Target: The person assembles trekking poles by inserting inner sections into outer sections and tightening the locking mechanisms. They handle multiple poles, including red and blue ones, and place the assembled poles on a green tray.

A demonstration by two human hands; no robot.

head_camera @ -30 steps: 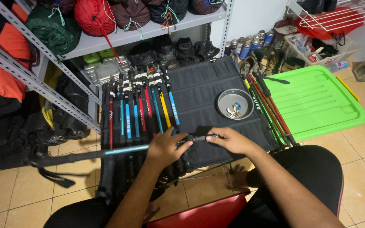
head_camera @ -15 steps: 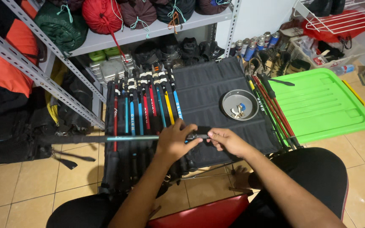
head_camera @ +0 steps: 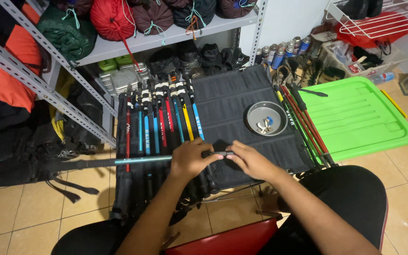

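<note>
A long trekking pole (head_camera: 133,161) with a teal shaft lies crosswise over the black cloth table (head_camera: 237,101), its black grip end reaching far left. My left hand (head_camera: 192,158) is closed round the pole near its right end. My right hand (head_camera: 251,160) pinches the pole's thin tip section just to the right of the left hand. Behind the hands, a row of several folded poles (head_camera: 164,118) in red, blue, teal and yellow lies side by side on the black cloth.
A round metal dish (head_camera: 266,119) with small parts sits on the cloth. More poles (head_camera: 303,123) lie along its right edge beside a green plastic lid (head_camera: 355,118). A metal shelf (head_camera: 166,40) with stuffed sacks stands behind. Gas canisters (head_camera: 284,49) stand at the back.
Both hands have stayed on the pole. The pole has slid a little to the right across the cloth, and the view has shifted slightly.
</note>
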